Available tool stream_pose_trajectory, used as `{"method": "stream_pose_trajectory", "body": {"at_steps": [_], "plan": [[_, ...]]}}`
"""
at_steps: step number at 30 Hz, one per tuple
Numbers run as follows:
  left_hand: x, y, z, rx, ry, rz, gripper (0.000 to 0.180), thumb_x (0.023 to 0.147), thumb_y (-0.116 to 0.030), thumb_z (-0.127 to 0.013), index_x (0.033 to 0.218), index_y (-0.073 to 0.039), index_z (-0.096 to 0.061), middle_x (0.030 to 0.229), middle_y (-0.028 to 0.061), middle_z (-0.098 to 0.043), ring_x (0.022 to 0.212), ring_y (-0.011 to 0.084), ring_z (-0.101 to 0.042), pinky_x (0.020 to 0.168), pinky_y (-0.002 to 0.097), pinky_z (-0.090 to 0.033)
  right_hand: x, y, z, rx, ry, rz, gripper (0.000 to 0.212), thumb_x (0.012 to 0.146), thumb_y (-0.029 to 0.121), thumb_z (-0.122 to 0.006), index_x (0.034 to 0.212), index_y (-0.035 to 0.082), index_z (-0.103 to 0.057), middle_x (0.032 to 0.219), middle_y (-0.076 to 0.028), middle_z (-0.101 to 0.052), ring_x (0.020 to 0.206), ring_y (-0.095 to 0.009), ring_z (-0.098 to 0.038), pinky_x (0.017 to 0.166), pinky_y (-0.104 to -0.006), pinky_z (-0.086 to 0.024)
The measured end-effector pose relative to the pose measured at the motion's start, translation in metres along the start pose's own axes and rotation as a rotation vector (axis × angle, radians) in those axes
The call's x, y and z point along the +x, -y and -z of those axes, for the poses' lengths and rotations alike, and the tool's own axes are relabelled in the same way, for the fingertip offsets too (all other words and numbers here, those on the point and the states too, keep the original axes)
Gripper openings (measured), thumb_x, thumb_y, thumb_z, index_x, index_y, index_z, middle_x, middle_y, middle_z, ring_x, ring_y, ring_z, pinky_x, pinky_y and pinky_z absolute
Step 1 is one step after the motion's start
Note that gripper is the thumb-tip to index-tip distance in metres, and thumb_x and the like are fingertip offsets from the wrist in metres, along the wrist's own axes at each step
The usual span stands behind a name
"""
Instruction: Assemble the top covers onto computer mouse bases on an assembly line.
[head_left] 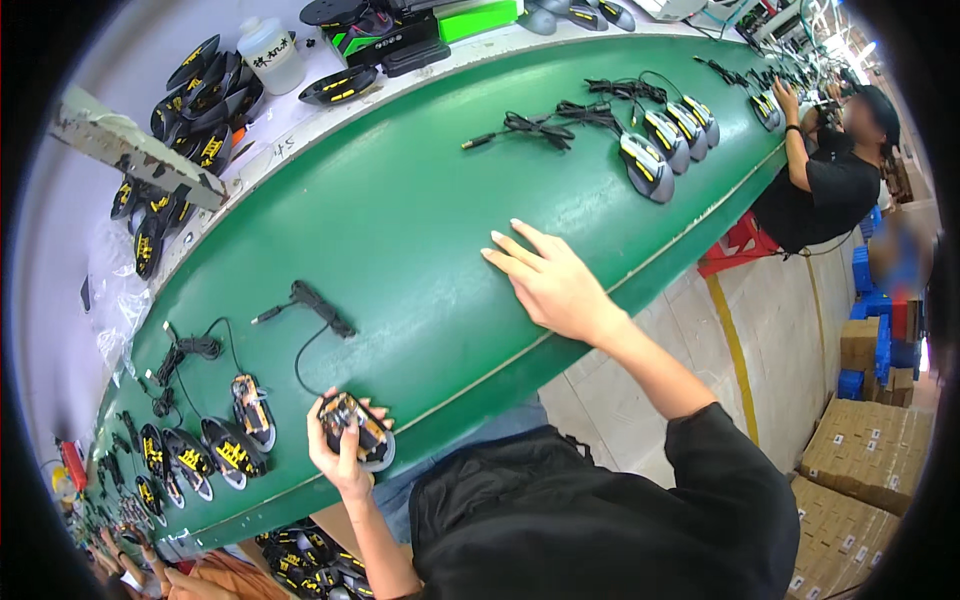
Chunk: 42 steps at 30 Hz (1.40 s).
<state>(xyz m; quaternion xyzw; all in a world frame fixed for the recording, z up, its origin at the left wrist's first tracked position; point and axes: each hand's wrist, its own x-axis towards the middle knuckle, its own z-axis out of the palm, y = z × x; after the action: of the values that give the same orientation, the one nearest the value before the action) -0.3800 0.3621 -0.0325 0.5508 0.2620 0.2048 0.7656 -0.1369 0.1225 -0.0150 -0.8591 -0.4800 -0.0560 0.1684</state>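
My left hand (338, 455) is wrapped round an opened computer mouse (360, 425) at the near edge of the green work surface. The mouse's top is off and its inner parts show. Its black cable (320, 312) runs away from me and lies bundled on the surface. My right hand (550, 280) is over the surface to the right, palm down with fingers apart, holding nothing. I cannot tell whether its fingertips touch the green. Left of the held mouse lies another opened mouse (254, 410), beside several black mice with yellow parts (232, 450).
Several finished-looking grey mice (665, 140) with bundled cables lie at the far right. Black and yellow shells (205, 100) and a white bottle (270, 58) stand beyond the metal rim. A metal post (140, 150) juts in. A co-worker (840, 160) sits right; cartons (865, 450) are stacked behind.
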Motion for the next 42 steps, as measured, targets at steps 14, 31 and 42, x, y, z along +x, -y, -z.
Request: {"method": "stream_pose_trajectory", "body": {"at_steps": [14,31,42], "plan": [[0.004,0.006,0.010,-0.174,-0.026,-0.066,0.024,0.091,-0.001,-0.055,0.114,0.004,-0.052,0.089,0.0123,-0.066,0.079,0.0197,-0.070,0.064,0.0323,-0.060,0.088,0.208,-0.021,0.638,-0.187,0.163,0.030,0.084,0.007,-0.066,0.114,0.008,-0.065,0.089,-0.012,-0.071,0.082,-0.027,-0.070,0.074,-0.0339,-0.055],[0.002,0.013,0.010,-0.074,0.010,-0.159,0.030,0.088,-0.001,-0.054,0.118,0.002,-0.053,0.089,0.0111,-0.067,0.077,0.0198,-0.071,0.064,0.0315,-0.059,0.255,0.129,-0.076,0.095,-0.213,-0.218,0.017,0.076,0.020,-0.063,0.086,0.012,-0.074,0.089,-0.017,-0.071,0.088,-0.035,-0.068,0.082,-0.0431,-0.053],[0.005,0.008,0.013,-0.154,0.046,-0.122,0.031,0.087,-0.001,-0.055,0.118,0.002,-0.053,0.086,0.0103,-0.067,0.076,0.0191,-0.071,0.061,0.0300,-0.057,0.318,-0.022,-0.064,-0.455,-0.199,-0.080,0.019,0.082,0.019,-0.065,0.098,0.008,-0.062,0.091,-0.013,-0.067,0.090,-0.034,-0.064,0.075,-0.0455,-0.050]]}}
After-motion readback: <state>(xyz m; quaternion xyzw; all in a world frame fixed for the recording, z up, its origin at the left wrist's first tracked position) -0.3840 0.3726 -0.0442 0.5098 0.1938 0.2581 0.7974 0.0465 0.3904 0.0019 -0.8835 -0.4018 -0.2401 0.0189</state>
